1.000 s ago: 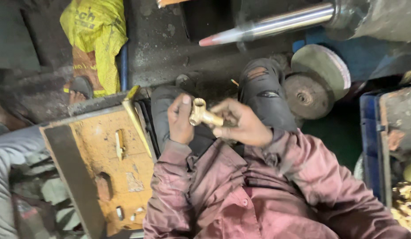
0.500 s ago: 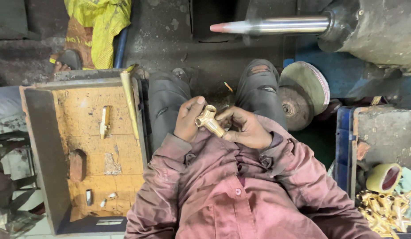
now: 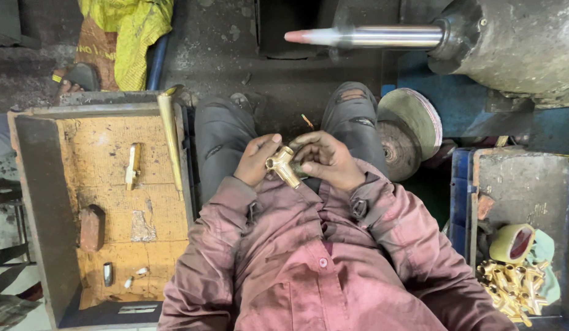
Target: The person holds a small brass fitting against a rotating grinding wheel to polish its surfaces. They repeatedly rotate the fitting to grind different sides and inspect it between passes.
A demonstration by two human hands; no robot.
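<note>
Head view looks straight down my dusty red shirt to my lap, where both hands meet over a brass fitting [image 3: 283, 165]. My left hand [image 3: 255, 160] curls around its open round end, fingers closed on it, while my right hand [image 3: 326, 160] grips the other side, thumb and fingers wrapped tight. The fitting lies tilted between my knees, just above the shirt. To my left sits a shallow wooden tray [image 3: 33, 202] with a small brass piece [image 3: 133, 165] and a few bits lying in it. Ahead, a shiny steel spindle [image 3: 370, 37] with a pink tip juts from a grey machine [image 3: 517, 49]. At my right, a pile of brass fittings [image 3: 514, 285] fills a bin, well apart from my hands.
</note>
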